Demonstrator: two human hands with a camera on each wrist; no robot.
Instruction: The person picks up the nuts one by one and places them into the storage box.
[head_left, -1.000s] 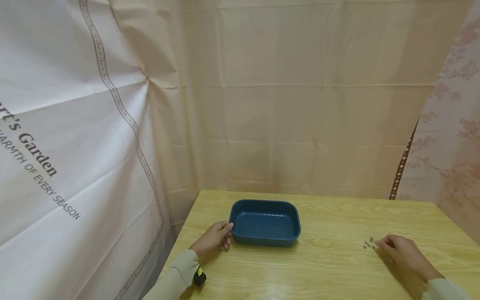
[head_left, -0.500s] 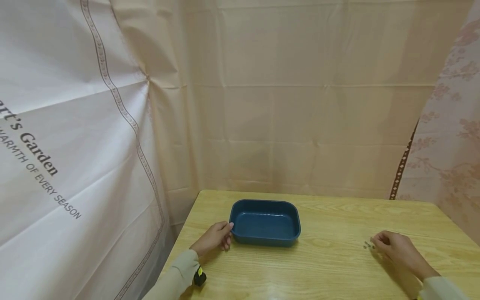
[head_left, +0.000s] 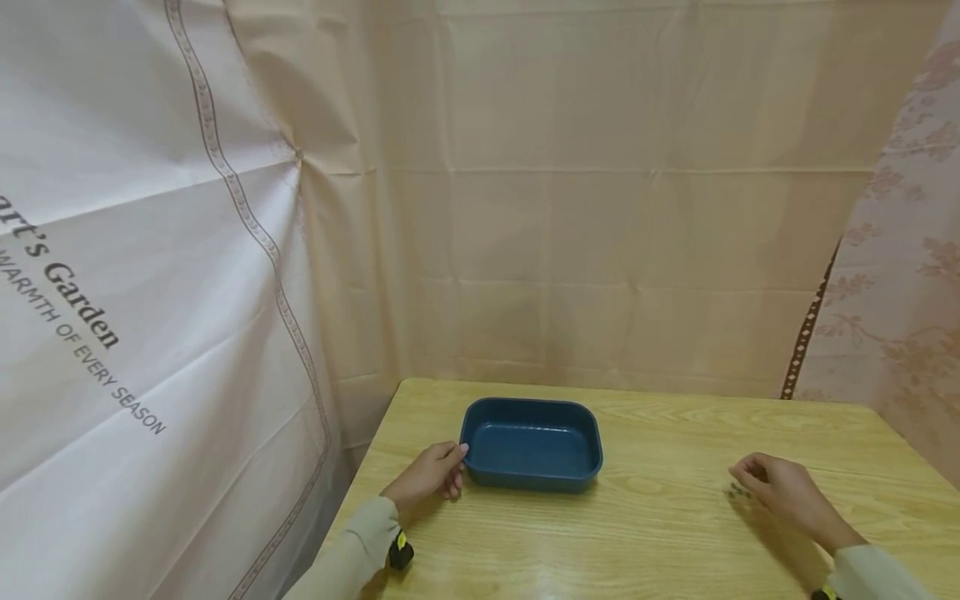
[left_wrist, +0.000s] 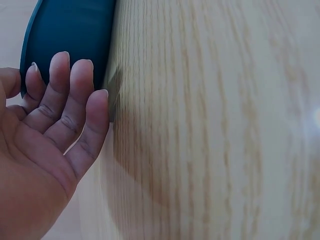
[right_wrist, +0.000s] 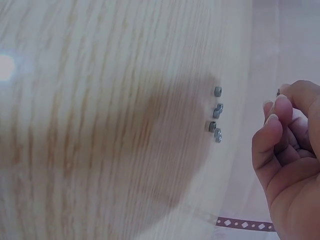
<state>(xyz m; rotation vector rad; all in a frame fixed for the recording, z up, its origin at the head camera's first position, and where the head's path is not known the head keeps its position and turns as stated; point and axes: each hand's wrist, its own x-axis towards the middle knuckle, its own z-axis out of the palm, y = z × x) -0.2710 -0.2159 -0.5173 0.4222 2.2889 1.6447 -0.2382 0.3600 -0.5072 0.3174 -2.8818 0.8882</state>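
Note:
A dark blue rectangular baking dish [head_left: 534,450] sits on the table. My left hand [head_left: 429,477] pinches its left rim between thumb and forefinger; in the left wrist view the other fingers [left_wrist: 59,82] spread along the dish's outer wall [left_wrist: 75,30]. Far to the right, my right hand [head_left: 787,492] is raised over several small metal nuts [head_left: 738,492]. In the right wrist view a tiny dark edge of a nut [right_wrist: 278,92] shows at its thumb and fingertips, mostly hidden by them. Several more nuts [right_wrist: 216,113] lie loosely grouped on the wood below.
The light wooden table [head_left: 645,533] ends at a beige cloth [head_left: 600,250] hung behind it. A printed white cloth [head_left: 150,292] hangs at the left, and a flowered cloth [head_left: 900,308] at the right. Bands with dark cameras sit on both wrists.
My right hand has risen off the table and shifted slightly left, a nut taken up in its fingertips. The left hand and the dish have stayed in place.

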